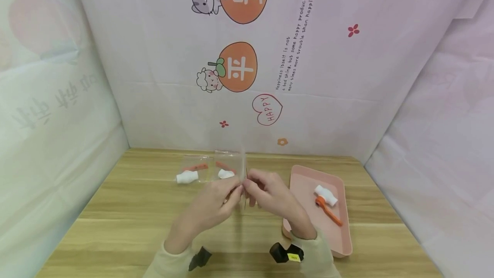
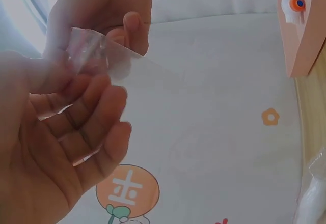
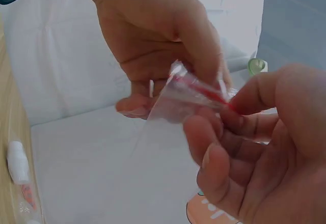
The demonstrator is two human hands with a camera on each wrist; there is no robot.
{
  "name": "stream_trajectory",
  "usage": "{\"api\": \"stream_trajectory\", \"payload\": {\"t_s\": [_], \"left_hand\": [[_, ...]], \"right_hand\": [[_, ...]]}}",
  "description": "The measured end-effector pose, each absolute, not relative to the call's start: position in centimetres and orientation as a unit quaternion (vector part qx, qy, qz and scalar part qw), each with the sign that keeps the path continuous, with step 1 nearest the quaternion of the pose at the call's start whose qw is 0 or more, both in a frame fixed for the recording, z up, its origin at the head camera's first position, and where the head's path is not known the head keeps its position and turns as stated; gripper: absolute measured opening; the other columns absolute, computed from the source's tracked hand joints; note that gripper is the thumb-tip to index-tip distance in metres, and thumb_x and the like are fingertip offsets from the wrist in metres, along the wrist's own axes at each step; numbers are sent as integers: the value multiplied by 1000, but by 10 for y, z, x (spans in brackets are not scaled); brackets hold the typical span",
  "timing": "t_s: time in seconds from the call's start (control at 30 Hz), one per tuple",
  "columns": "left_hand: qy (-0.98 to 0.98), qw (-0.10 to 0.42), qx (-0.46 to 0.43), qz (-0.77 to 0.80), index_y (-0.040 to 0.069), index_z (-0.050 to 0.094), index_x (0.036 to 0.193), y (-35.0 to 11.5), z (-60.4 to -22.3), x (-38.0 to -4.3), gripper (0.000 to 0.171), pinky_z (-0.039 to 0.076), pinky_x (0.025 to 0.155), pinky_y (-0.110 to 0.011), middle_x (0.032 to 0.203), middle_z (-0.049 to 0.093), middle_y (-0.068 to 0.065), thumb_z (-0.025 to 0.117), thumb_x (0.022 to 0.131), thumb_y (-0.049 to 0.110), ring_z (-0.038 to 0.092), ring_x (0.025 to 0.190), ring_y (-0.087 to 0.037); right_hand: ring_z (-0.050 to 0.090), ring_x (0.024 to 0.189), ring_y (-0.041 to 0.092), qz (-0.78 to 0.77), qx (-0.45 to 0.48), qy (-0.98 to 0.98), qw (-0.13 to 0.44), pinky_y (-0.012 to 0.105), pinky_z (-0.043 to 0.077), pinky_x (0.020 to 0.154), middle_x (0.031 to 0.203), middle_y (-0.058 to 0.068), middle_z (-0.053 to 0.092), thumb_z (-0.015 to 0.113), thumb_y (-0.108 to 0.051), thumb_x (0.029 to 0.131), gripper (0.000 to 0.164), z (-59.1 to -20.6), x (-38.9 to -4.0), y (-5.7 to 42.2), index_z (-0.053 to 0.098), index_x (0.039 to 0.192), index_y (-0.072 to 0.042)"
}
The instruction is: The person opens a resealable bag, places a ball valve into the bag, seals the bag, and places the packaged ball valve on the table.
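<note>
Both hands pinch the top edge of a clear plastic zip bag (image 3: 168,99), held upright above the table. My left hand (image 1: 216,198) grips one side of it between thumb and fingers. On the other side, my right hand (image 1: 272,192) pinches it near a red strip (image 3: 206,92). In the head view the bag is almost edge-on, and no contents can be made out. Behind the hands lie two clear bags, the left bag (image 1: 202,162) and the right bag (image 1: 230,158), each with a white plastic fitting and an orange-red strip-shaped piece.
To the right stands a pink tray (image 1: 308,173) holding a white plastic fitting (image 1: 326,194) and an orange handle (image 1: 329,213). The wooden table (image 1: 127,209) meets a printed white cloth (image 1: 328,119) at the back. Cloth also hangs at both sides.
</note>
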State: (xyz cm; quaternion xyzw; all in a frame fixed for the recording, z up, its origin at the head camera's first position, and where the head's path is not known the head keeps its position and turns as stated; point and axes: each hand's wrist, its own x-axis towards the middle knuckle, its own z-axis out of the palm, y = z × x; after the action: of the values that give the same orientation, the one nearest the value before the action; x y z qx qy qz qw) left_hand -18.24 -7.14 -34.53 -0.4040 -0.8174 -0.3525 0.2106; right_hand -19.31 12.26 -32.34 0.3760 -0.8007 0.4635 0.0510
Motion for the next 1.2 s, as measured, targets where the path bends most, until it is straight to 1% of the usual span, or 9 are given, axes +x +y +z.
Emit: {"api": "stream_trajectory", "payload": {"t_s": [0.1,0.23,0.37,0.47,0.63,0.8,0.97,1.1,1.2], "left_hand": [[-802,209,-416,-373,13,52,82,-73,-344,-182,19,28,50,-10,64,37,9,52,98,4,28,55,5],[-778,202,-430,-412,13,53,83,-73,-341,-180,18,36,51,-12,66,45,7,52,97,2,38,59,4],[-747,187,-453,-449,13,55,82,-74,-340,-178,20,43,54,-13,66,53,4,52,96,-1,44,63,4],[-718,179,-480,-471,12,56,82,-74,-338,-175,21,46,56,-13,64,55,2,51,95,-4,48,62,4],[-681,171,-513,-494,10,54,83,-73,-335,-172,23,48,57,-14,62,54,-2,49,91,-10,50,59,0],[-678,161,-514,-501,12,53,81,-72,-333,-169,24,48,58,-13,61,54,-2,48,91,-10,49,60,1],[-668,165,-525,-501,13,52,78,-69,-328,-163,26,44,55,-10,58,53,1,48,91,-9,49,58,2],[-649,182,-543,-500,11,51,78,-66,-326,-159,24,42,53,-8,59,53,0,48,87,-11,50,55,0],[-641,186,-549,-503,9,50,78,-64,-326,-157,23,43,50,-7,59,54,-2,47,87,-12,50,53,-2]], "right_hand": [[54,48,7,484,391,-781,53,23,46,40,59,7,59,49,-6,102,20,-324,-192,121,59,84,-8],[54,47,12,501,417,-757,43,23,47,41,60,9,59,50,-1,100,18,-322,-190,123,57,84,-6],[55,49,17,522,464,-716,18,24,49,44,63,13,60,50,6,97,16,-320,-190,127,56,86,-3],[54,50,19,538,503,-676,-4,25,50,45,64,15,58,49,12,96,16,-319,-190,129,56,89,-1],[53,51,22,554,537,-636,-32,25,50,47,65,15,56,47,13,96,16,-318,-189,130,55,92,0],[53,51,22,562,564,-604,-30,26,50,47,65,15,56,47,12,96,14,-318,-190,131,54,90,2],[55,50,22,568,588,-575,-27,27,52,47,65,17,57,47,6,98,12,-318,-190,131,54,89,5],[55,48,22,572,599,-560,-31,26,52,45,65,19,57,47,0,101,16,-318,-187,130,54,87,6],[55,47,21,570,610,-549,-27,25,52,44,63,18,57,47,-3,102,20,-318,-186,130,53,86,7]]}}
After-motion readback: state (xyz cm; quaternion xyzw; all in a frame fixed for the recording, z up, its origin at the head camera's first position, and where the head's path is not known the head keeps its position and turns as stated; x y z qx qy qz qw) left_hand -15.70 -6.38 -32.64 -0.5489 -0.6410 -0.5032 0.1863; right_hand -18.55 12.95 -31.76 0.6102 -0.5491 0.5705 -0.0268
